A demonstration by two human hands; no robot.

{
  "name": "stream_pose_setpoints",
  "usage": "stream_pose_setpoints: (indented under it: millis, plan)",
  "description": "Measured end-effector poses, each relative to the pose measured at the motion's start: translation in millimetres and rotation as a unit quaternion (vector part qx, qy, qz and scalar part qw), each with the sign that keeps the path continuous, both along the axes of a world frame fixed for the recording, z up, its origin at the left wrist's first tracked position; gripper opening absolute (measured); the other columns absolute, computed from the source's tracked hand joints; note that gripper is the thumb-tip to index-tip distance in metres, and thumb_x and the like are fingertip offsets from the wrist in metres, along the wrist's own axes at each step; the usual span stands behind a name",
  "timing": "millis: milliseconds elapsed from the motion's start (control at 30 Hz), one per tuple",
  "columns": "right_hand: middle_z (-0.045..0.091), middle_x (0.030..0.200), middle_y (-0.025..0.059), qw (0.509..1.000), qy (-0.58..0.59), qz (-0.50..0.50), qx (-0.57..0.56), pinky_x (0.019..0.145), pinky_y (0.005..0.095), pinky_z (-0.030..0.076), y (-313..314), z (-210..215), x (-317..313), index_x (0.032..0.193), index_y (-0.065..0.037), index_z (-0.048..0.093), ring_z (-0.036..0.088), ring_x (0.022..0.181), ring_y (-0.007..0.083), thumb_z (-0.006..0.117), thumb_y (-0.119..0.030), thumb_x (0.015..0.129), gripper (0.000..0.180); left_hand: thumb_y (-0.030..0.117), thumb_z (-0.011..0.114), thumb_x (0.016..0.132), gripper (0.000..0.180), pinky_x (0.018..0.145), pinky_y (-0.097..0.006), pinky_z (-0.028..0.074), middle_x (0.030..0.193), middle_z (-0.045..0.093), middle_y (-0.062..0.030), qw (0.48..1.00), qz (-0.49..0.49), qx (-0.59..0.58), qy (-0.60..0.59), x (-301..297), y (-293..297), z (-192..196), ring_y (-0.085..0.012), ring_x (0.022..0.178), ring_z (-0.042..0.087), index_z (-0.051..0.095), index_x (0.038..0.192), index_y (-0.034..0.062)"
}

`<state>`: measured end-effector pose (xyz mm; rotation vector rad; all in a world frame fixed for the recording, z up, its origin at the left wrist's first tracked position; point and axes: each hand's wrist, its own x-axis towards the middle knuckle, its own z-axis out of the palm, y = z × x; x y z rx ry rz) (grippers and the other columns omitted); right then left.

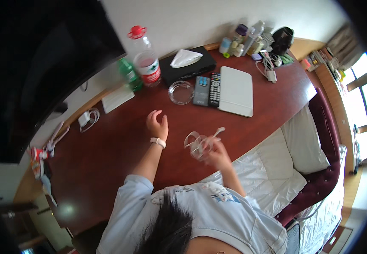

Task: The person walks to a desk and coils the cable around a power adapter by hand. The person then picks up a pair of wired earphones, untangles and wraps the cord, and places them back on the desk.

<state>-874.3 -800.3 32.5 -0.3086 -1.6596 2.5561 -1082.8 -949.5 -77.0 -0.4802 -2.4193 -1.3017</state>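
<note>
A loosely coiled white cable (pixel 196 144) hangs above the near part of the brown table (pixel 120 148). My right hand (pixel 218 156) is closed on its coils, slightly blurred, and a pale plug end sticks out past the fingers to the right. To the left, my left hand (pixel 158 125) is raised over the table, fingers bent and thumb apart, with nothing in it. It wears a light wristband (pixel 158 142). Beyond the hands lie a clear glass ashtray (pixel 181 92), a grey remote (pixel 201 90), a black remote (pixel 214 89) and a closed silver laptop (pixel 236 91).
A black tissue box (pixel 206 62), a large red-capped bottle (pixel 147 63) and a green bottle (pixel 130 75) stand along the wall. A white charger with cable (pixel 89 119) lies left. Several toiletry bottles (pixel 238 40) fill the far right corner. A bed (pixel 255 169) adjoins the table's right edge.
</note>
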Motion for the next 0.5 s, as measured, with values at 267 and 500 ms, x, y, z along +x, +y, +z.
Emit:
stream_pose_setpoints:
  millis: [267,500]
  plan:
    - [0.048,0.091,-0.0017,0.988,-0.083,0.099,-0.088,0.074,0.0235,0.042,-76.4,-24.0,66.3,0.091,-0.008,0.046,0.050,0.087,0.0082,0.049,0.009,0.081,0.019,0.036,0.051,0.086,0.035,0.086,-0.041,0.033,0.100,0.052,-0.0132,0.628,-0.618,0.468,-0.070,115.4,-49.1,304.8,-0.0242,0.096,0.046,0.057,0.100,0.0046]
    - [0.050,0.082,0.0015,0.993,-0.025,0.044,-0.109,0.056,0.0243,0.044,-111.9,-6.8,58.3,0.092,-0.007,0.045,0.051,0.070,0.0098,0.050,0.003,0.083,0.015,0.035,0.052,0.086,0.034,0.083,-0.040,0.034,0.097,0.052,-0.0131,0.689,-0.559,0.459,-0.046,163.3,-111.6,303.3,-0.0241,0.092,0.047,0.057,0.097,0.0039]
